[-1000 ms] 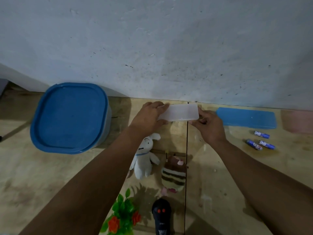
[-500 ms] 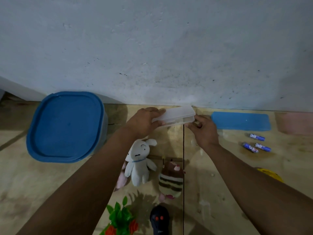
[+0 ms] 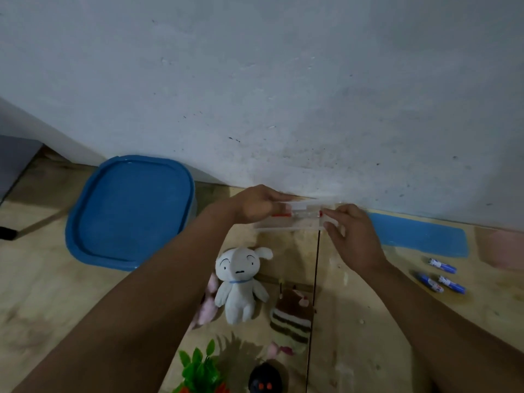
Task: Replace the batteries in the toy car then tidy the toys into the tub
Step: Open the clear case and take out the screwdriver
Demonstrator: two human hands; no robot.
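Hands (image 3: 306, 222) on clear box (image 3: 292, 221)

Pale wall meeting a tan floor in dim light

A pale grey-white wall (image 3: 283, 80), flecked with small dark specks and scuffs, is filling the upper half of the view and meeting the tan, mottled floor (image 3: 51, 293) along a slanting line. Below the wall, a thin dark seam (image 3: 313, 307) is running straight across the floor toward the viewer. Left of the wall's base, a dark grey piece of furniture (image 3: 14, 163) is showing at the frame edge. Soft shadows are lying on the floor.
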